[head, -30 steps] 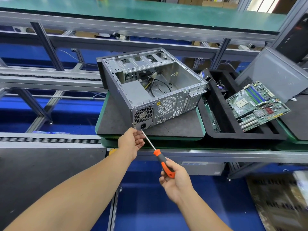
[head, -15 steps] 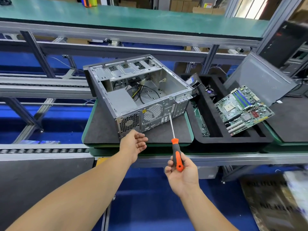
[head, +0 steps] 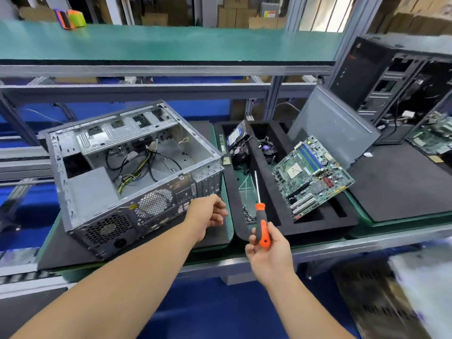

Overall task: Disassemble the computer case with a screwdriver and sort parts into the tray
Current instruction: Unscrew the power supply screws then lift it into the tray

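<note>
Right hand [head: 267, 253] grips screwdriver [head: 261, 217]; left hand [head: 208, 215], loosely curled, beside computer case [head: 132, 172].

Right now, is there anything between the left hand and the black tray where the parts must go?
Nothing visible blocks it. The left hand hovers at the computer case corner, and the tray lies directly to its right, its near slot open.

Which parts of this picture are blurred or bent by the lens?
Head view: the bottom right corner smears with motion blur; the green shelf bows from wide-angle distortion; the case, screwdriver and motherboard stay fairly sharp.
</note>
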